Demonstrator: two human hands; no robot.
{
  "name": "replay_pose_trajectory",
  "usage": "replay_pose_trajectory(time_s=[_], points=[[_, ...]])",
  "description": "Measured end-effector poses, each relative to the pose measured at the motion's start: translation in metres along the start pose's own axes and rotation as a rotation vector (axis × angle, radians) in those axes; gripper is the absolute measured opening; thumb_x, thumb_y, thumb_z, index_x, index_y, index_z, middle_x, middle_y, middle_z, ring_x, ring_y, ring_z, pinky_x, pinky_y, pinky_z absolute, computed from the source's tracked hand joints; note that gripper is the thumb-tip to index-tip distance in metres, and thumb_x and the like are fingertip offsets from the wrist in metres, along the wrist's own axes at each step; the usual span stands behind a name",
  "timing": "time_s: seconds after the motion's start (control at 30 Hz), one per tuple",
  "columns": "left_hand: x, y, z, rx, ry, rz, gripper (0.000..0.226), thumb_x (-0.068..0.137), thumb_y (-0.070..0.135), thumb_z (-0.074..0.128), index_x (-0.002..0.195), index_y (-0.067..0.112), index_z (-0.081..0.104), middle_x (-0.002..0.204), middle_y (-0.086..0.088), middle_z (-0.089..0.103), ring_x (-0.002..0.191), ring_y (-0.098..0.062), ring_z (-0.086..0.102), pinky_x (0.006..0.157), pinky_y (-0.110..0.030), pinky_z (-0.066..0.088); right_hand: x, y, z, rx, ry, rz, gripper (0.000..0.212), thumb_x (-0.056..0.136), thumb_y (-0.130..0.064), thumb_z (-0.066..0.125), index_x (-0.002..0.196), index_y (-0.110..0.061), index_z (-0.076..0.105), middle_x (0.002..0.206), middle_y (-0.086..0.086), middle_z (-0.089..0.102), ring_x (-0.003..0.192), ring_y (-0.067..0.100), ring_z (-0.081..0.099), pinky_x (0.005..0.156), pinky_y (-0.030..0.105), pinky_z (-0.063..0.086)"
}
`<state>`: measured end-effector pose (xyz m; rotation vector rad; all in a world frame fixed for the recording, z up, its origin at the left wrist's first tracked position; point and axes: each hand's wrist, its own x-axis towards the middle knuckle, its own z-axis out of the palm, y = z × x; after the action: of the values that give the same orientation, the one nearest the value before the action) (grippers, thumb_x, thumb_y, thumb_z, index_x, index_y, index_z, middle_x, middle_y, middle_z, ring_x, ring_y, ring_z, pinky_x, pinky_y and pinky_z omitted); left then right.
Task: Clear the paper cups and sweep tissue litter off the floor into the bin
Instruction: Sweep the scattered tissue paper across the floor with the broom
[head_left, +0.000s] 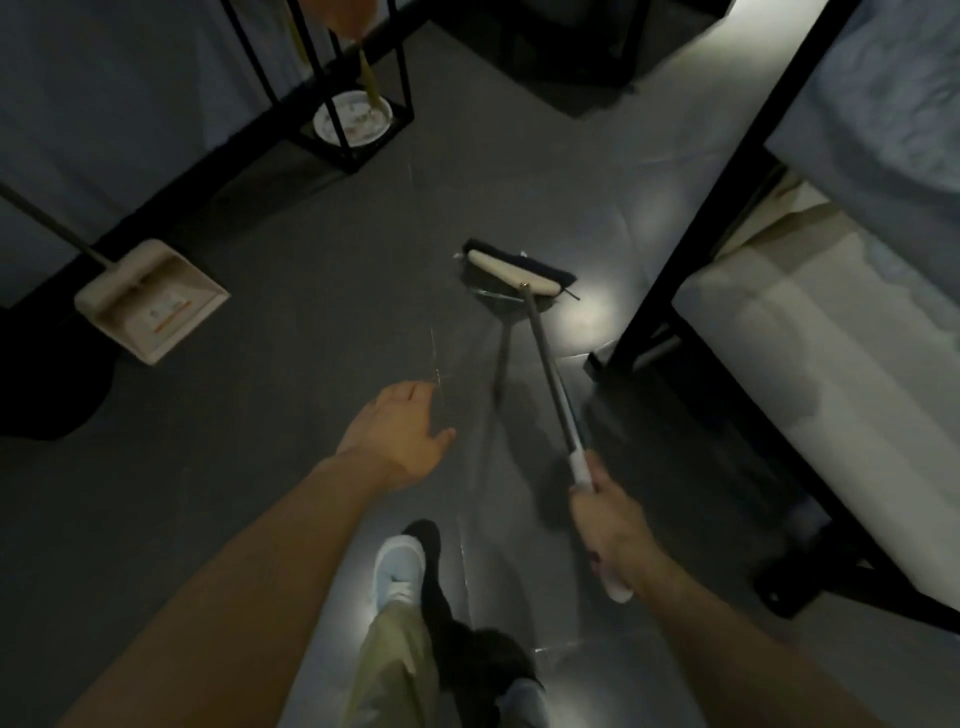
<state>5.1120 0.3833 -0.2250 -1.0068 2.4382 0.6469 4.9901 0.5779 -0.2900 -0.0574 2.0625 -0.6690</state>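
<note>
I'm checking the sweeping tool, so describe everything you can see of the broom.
The broom has a cream, plastic-looking head bar over dark bristles, a grey metal-looking shaft and a white grip. It slants from the right hand, which grips the white end, forward and down to the grey floor, where the bristles rest near the black bed frame. A pale scrap by the head's left end is too small to identify.

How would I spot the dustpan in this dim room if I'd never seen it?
Look to the bed at the left with the black frame. On the grey floor beside it sits the dustpan, a cream scoop on a long handle. Unlike the broom, no hand holds it and it has no bristles.
</note>
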Motion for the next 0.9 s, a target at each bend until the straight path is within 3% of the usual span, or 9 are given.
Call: replay_pose_trajectory(time_s=[0.1,0.2,0.3,0.37,0.43,0.53,0.63,0.8,0.9], points=[[-0.023,0.012,0.011,-0.003,0.008,-0.006,0.066,0.095,0.042,0.046,0.148,0.011,0.02,0.153,-0.009,0.026,0.141,-0.024,0.023,0.116,-0.032,0.02,-0.029,0.022,0.003,-0.025,0.016,-0.115,0.049,0.098,-0.031,0.047,0.146,-0.034,0.035,0.133,0.009,0.055,0.111,0.03,0.056,0.083,0.025,0.041],[-0.038,0.015,0.023,-0.033,0.026,-0.014,0.066,0.095,0.041,0.047,0.148,0.012,0.022,0.151,-0.009,0.028,0.14,-0.024,0.023,0.115,-0.031,0.02,-0.025,0.027,0.002,-0.02,0.124,-0.109,0.039,0.094,-0.035,0.053,0.126,-0.014,0.058,0.099,0.016,0.066,0.078,0.028,0.062,0.073,0.04,0.053],[-0.045,0.007,0.034,-0.053,0.034,-0.039,0.066,0.094,0.041,0.048,0.147,0.011,0.022,0.151,-0.009,0.029,0.14,-0.024,0.024,0.115,-0.031,0.021,-0.007,0.004,-0.01,-0.06,0.152,-0.084,0.04,0.095,-0.035,0.052,0.092,0.003,0.062,0.079,0.02,0.064,0.053,0.025,0.057,0.046,0.027,0.05],[-0.048,-0.001,0.041,-0.055,0.029,-0.056,0.066,0.094,0.041,0.048,0.147,0.011,0.022,0.151,-0.008,0.029,0.14,-0.024,0.024,0.115,-0.03,0.02,0.009,-0.022,-0.018,-0.09,0.164,-0.144,0.04,0.097,-0.032,0.049,0.08,0.004,0.057,0.077,0.02,0.061,0.051,0.025,0.056,0.043,0.025,0.048],[-0.049,-0.01,0.047,-0.051,0.021,-0.076,0.066,0.095,0.041,0.048,0.148,0.012,0.022,0.152,-0.008,0.028,0.14,-0.023,0.023,0.115,-0.029,0.019,0.027,-0.045,-0.021,-0.045,0.179,-0.169,0.046,0.098,-0.037,0.047,0.07,-0.001,0.05,0.071,0.016,0.057,0.052,0.025,0.057,0.052,0.031,0.053],[-0.045,-0.027,0.052,-0.055,0.034,-0.115,0.066,0.094,0.042,0.048,0.147,0.012,0.023,0.151,-0.008,0.029,0.141,-0.022,0.023,0.115,-0.029,0.019,0.059,-0.074,-0.022,0.179,0.123,-0.115,0.034,0.1,-0.035,0.047,0.083,-0.005,0.047,0.069,0.009,0.046,0.039,0.014,0.053,0.031,0.018,0.042],[-0.041,-0.041,0.056,-0.059,0.039,-0.141,0.066,0.094,0.042,0.048,0.147,0.012,0.023,0.151,-0.008,0.03,0.14,-0.022,0.024,0.115,-0.029,0.019,0.078,-0.1,-0.03,0.218,-0.04,0.041,0.016,0.102,-0.02,0.043,0.093,-0.006,0.046,0.072,0.007,0.046,0.053,0.015,0.047,0.031,0.015,0.04],[-0.038,-0.057,0.07,-0.088,0.044,-0.169,0.066,0.094,0.043,0.048,0.147,0.013,0.023,0.151,-0.007,0.028,0.141,-0.021,0.022,0.116,-0.03,0.019,0.097,-0.091,-0.013,0.211,-0.146,0.111,0.036,0.101,-0.033,0.043,0.073,-0.011,0.039,0.044,0.0,0.034,0.024,0.006,0.027,0.032,0.01,0.025],[-0.043,-0.061,0.083,-0.1,0.036,-0.168,0.066,0.094,0.043,0.047,0.147,0.013,0.022,0.152,-0.006,0.028,0.141,-0.02,0.022,0.116,-0.03,0.019,0.107,-0.07,0.006,0.039,-0.096,0.071,0.048,0.101,-0.037,0.041,0.062,-0.01,0.036,0.035,0.002,0.035,0.031,0.014,0.033,0.041,0.02,0.03]])
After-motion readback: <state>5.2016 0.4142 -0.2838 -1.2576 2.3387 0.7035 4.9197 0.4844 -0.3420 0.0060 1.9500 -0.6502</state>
